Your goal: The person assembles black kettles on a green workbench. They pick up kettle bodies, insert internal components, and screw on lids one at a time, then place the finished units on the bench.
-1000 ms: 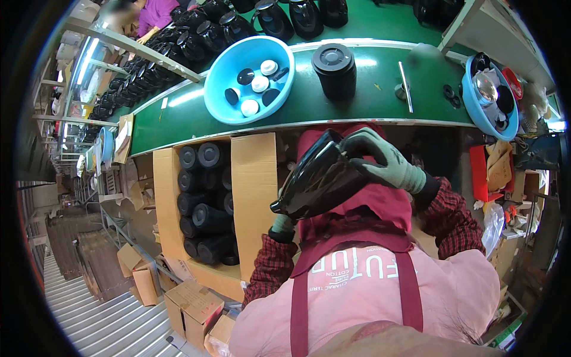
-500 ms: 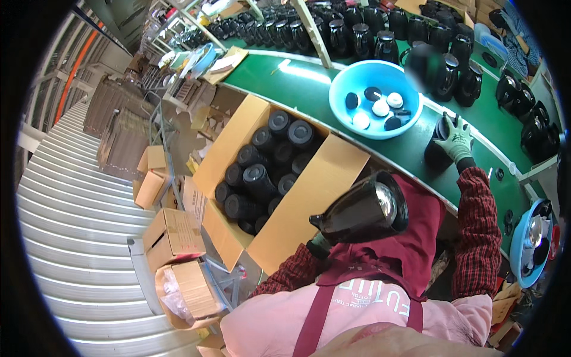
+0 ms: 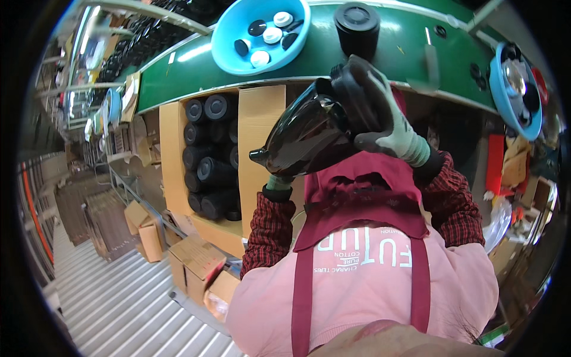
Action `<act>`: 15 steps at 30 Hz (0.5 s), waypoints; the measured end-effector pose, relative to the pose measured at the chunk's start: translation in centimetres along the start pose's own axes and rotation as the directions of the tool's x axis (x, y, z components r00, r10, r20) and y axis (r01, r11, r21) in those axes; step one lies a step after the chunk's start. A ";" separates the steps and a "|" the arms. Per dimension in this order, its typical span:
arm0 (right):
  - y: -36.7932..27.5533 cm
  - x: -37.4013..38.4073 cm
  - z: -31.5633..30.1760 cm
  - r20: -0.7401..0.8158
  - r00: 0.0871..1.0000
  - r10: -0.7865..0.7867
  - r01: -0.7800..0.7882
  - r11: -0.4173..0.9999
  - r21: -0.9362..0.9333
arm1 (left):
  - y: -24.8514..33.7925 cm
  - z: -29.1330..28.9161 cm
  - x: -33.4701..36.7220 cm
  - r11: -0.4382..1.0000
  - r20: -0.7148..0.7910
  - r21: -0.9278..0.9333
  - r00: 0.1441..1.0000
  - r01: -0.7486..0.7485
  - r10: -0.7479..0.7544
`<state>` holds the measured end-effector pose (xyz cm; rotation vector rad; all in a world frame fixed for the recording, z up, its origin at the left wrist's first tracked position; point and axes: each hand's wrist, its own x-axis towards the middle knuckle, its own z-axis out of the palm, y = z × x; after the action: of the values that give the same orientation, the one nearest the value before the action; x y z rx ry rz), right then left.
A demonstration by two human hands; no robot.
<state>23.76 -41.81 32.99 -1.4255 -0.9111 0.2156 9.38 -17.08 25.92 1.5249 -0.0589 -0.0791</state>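
A glossy black jug [image 3: 306,134] lies tilted in front of my apron, its spout pointing left. Underneath it, my left hand [image 3: 279,182] supports the jug; only the glove's green cuff shows, and the fingers are hidden behind the jug. My right hand [image 3: 386,122], in a pale green glove with dark palm and fingers, is wrapped round a black ribbed base cap [image 3: 352,95] at the jug's wide right end. How far the cap sits on the jug I cannot tell. Beyond my right hand, a black cylindrical part [image 3: 357,35] stands upright on the green belt [image 3: 404,56].
A blue basin [image 3: 223,50] with black and white round lids stands on the belt. An open carton [image 3: 262,113] of black cylindrical parts is at left. Another blue basin [image 3: 499,95] is at the right. Cardboard boxes [image 3: 193,262] stand lower left.
My right hand has left the black cylindrical part on the belt and come to the jug's wide end with a base cap, covering its silvery inside. The view has turned right.
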 end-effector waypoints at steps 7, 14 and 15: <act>0.4 -4.7 0.7 -0.052 0.995 0.086 -0.087 0.996 -0.016 | -1.7 -0.1 -0.7 0.986 0.101 -0.083 0.986 0.144 -0.135; 0.9 -6.0 1.8 -0.092 0.977 0.195 -0.138 0.893 0.428 | -16.4 -11.7 -10.2 0.817 -0.082 -0.561 0.973 0.132 -0.213; 0.8 -6.2 1.8 -0.100 0.965 0.243 -0.148 0.817 0.557 | -12.9 -10.2 -7.7 0.941 -0.137 -0.329 0.981 0.085 -0.137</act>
<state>18.82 -44.27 29.54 -0.9776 -0.4994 0.4671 2.37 -6.85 12.64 1.2018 0.1614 -0.0545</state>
